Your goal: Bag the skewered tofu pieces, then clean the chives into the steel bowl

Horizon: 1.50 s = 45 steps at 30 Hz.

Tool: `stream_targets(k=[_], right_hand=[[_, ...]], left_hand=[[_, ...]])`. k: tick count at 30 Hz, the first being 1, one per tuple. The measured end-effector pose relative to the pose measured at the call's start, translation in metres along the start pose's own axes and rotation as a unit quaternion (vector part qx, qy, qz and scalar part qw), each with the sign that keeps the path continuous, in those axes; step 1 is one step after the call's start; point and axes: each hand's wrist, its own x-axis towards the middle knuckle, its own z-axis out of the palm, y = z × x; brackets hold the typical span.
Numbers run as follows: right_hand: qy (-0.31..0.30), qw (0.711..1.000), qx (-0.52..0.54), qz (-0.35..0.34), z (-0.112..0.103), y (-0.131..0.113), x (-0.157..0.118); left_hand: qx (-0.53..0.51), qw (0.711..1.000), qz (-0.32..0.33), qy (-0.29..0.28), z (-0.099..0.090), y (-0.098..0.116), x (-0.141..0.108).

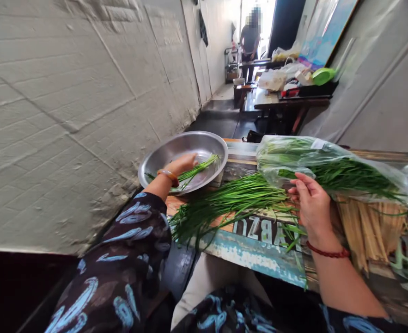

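Observation:
My left hand (185, 164) reaches into a wide metal basin (148, 162), closed around a thin bunch of garlic chives (204, 165); its fingertips are partly hidden. A larger heap of garlic chives (231, 196) lies across the table in front of me, with pale stem ends to the right and dark leaves to the left. Just right of those stem ends is my right hand (311, 203). Its thumb and fingers are drawn together, and whatever is between them cannot be made out. Behind its fingertips lies a clear plastic bag (294, 150) with more garlic chives inside.
Bamboo skewers (370, 226) lie on the worn, painted tabletop (252, 256) at the right. Loose chive scraps (292, 233) are scattered near my right wrist. A wall (86, 115) runs close on the left. Further back are a cluttered table (269, 99) and a standing person (250, 41).

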Motion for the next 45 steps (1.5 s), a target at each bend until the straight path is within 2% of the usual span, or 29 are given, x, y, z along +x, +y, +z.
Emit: stream_targets(k=[3, 6, 7, 9, 11, 16, 19, 21, 23, 27, 30, 32, 34, 36, 38, 40, 41, 43, 45], right_hand=[[0.006, 1.0, 0.011, 0.008, -0.002, -0.003, -0.004], [0.001, 1.0, 0.021, 0.004, -0.003, -0.006, -0.006], [-0.003, 1.0, 0.025, 0.001, -0.004, -0.007, -0.005], [-0.015, 1.0, 0.024, -0.006, -0.006, -0.005, -0.001], [-0.035, 0.999, 0.001, -0.016, -0.012, -0.002, 0.006], [-0.1, 0.983, -0.135, -0.069, -0.031, 0.004, 0.02], [-0.135, 0.952, -0.249, -0.118, -0.037, 0.008, 0.023], [-0.154, 0.927, -0.309, -0.146, -0.036, 0.012, 0.023], [-0.169, 0.904, -0.352, -0.173, -0.032, 0.016, 0.021], [-0.187, 0.85, -0.441, -0.22, -0.023, 0.025, 0.017], [-0.184, 0.816, -0.492, -0.241, -0.02, 0.027, 0.017], [-0.179, 0.811, -0.496, -0.253, -0.019, 0.024, 0.018], [-0.168, 0.823, -0.475, -0.264, -0.018, 0.018, 0.018], [-0.152, 0.851, -0.424, -0.271, -0.017, 0.008, 0.018], [-0.138, 0.891, -0.34, -0.266, -0.016, -0.002, 0.016], [-0.118, 0.936, -0.234, -0.233, -0.016, -0.011, 0.013], [-0.102, 0.958, -0.174, -0.204, -0.016, -0.014, 0.011], [-0.061, 0.988, -0.056, -0.133, -0.017, -0.017, 0.01], [-0.036, 0.997, 0.033, -0.065, -0.016, -0.017, 0.008]], left_hand=[[-0.018, 0.999, 0.031, -0.028, -0.009, 0.018, -0.029], [-0.039, 0.992, 0.109, -0.051, 0.001, 0.05, -0.071], [-0.008, 0.991, 0.125, -0.042, 0.007, 0.059, -0.083], [0.077, 0.99, 0.116, 0.002, 0.018, 0.071, -0.101], [0.146, 0.983, 0.1, 0.038, 0.026, 0.072, -0.109], [0.195, 0.969, 0.117, 0.1, 0.027, 0.059, -0.108], [0.152, 0.965, 0.142, 0.162, 0.024, 0.069, -0.112], [0.08, 0.961, 0.17, 0.205, 0.027, 0.09, -0.115], [-0.013, 0.954, 0.205, 0.219, 0.037, 0.119, -0.112], [-0.158, 0.939, 0.257, 0.166, 0.069, 0.175, -0.085], [-0.164, 0.938, 0.26, 0.158, 0.09, 0.202, -0.06], [-0.134, 0.943, 0.259, 0.159, 0.097, 0.213, -0.048], [-0.111, 0.947, 0.259, 0.157, 0.1, 0.22, -0.041], [-0.121, 0.947, 0.259, 0.148, 0.098, 0.223, -0.038], [-0.179, 0.942, 0.257, 0.122, 0.095, 0.224, -0.039], [-0.297, 0.922, 0.242, 0.056, 0.09, 0.224, -0.042], [-0.374, 0.899, 0.225, 0.009, 0.088, 0.224, -0.044], [-0.523, 0.829, 0.176, -0.089, 0.086, 0.223, -0.05], [-0.621, 0.76, 0.125, -0.146, 0.086, 0.222, -0.054]])
